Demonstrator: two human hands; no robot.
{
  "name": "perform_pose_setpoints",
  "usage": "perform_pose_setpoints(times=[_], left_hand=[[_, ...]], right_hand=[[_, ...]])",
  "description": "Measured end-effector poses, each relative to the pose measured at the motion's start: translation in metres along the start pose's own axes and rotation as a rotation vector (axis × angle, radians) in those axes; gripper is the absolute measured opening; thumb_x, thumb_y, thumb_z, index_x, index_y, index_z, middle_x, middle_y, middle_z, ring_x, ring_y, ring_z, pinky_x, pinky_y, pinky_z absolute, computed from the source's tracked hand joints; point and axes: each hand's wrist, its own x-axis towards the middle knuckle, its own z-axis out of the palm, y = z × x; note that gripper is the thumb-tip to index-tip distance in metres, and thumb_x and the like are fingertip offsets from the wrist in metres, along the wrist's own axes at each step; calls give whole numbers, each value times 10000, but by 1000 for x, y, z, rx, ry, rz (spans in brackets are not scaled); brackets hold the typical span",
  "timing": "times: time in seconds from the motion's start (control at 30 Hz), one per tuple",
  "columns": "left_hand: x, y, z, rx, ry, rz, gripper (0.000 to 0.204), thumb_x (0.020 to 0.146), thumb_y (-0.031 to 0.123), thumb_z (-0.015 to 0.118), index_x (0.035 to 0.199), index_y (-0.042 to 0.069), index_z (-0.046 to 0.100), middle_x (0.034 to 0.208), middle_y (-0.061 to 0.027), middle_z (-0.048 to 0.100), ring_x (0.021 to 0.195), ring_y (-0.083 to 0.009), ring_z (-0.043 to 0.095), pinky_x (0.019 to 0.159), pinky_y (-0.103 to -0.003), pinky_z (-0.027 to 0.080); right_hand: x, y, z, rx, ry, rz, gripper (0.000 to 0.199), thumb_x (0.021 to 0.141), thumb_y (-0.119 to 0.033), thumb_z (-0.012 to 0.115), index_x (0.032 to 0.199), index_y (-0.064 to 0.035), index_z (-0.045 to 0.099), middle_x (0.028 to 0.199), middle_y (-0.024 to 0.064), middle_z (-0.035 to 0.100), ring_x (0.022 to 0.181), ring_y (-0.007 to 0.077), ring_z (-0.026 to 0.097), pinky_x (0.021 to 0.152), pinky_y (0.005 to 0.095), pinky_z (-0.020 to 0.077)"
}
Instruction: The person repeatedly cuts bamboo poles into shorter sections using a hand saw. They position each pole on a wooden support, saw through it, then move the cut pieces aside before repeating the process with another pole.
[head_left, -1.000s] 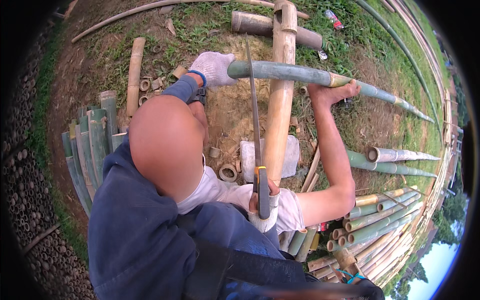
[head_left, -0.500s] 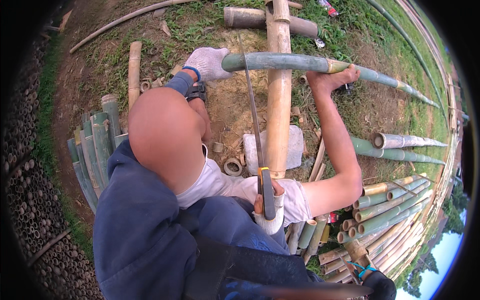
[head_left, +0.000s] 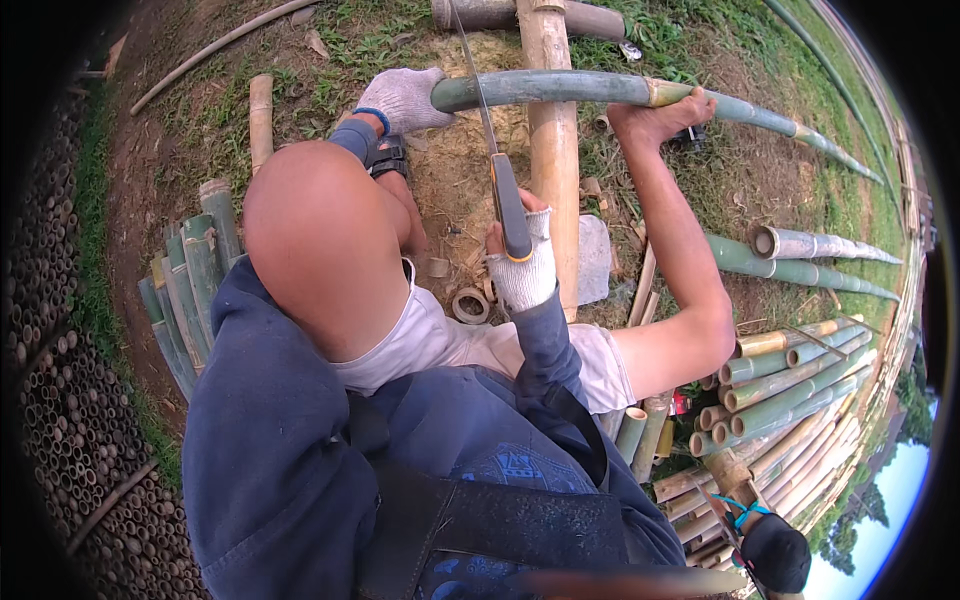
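A long green bamboo pole (head_left: 590, 88) lies crosswise over a thick tan bamboo post (head_left: 548, 160). My left hand (head_left: 405, 95), in a grey knit glove, grips the pole's cut end. My right hand (head_left: 520, 265), also gloved, is closed on the dark handle of a hand saw (head_left: 508, 205). Its thin blade runs forward across the pole, just right of my left hand. My bare right foot (head_left: 655, 115) presses on the pole to the right of the post. My bent left knee (head_left: 300, 240) fills the middle.
Short cut bamboo rings (head_left: 468, 305) and a flat grey stone (head_left: 595, 255) lie on the dirt by the post. A bundle of green bamboo pieces (head_left: 190, 280) stands at left. Long poles (head_left: 790, 370) are stacked at right, beside a dark-handled tool (head_left: 770, 550).
My right hand has pushed the saw forward, away from my body, so the handle now sits much closer to the green pole. My left hand and foot stay on the pole.
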Motion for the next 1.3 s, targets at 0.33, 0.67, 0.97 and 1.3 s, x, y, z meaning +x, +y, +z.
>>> perform_pose_setpoints(times=[0.33, 0.67, 0.97, 1.3], left_hand=[[4, -6, 5, -37, 49, 13, 550, 847, 612, 804, 1187, 183, 747, 1070, -175, 813, 1001, -408, 784, 903, -522, 615], [5, -4, -6, -37, 9, -10, 568, 823, 606, 813, 1181, 170, 745, 1063, -176, 813, 1012, -407, 787, 901, -520, 616], [7, -13, 10, -64, 18, 11, 550, 848, 604, 808, 1174, 167, 740, 1066, -174, 806, 1021, -400, 781, 896, -514, 606], [-1, 1, -8, -71, -40, -28, 565, 828, 608, 804, 1176, 167, 747, 1086, -183, 807, 1028, -404, 783, 915, -515, 613]], right_hand=[[-71, -43, -52, -253, -36, -31, 622, 953, -7, 721, 1530, -25, 491, 1220, 114, 666, 933, 157, 657, 835, 318, 553], [11, 0, 1, -72, 2, -73, 575, 976, 16, 674, 1522, -12, 494, 1238, 130, 656, 1053, 194, 672, 966, 346, 564], [-96, -35, -61, 14, -64, -125, 579, 974, 19, 686, 1518, -20, 492, 1182, 107, 628, 934, 170, 625, 839, 310, 523], [20, 18, 9, -41, 21, -119, 566, 974, -3, 688, 1508, -27, 503, 1304, 160, 653, 1117, 256, 701, 990, 368, 568]])
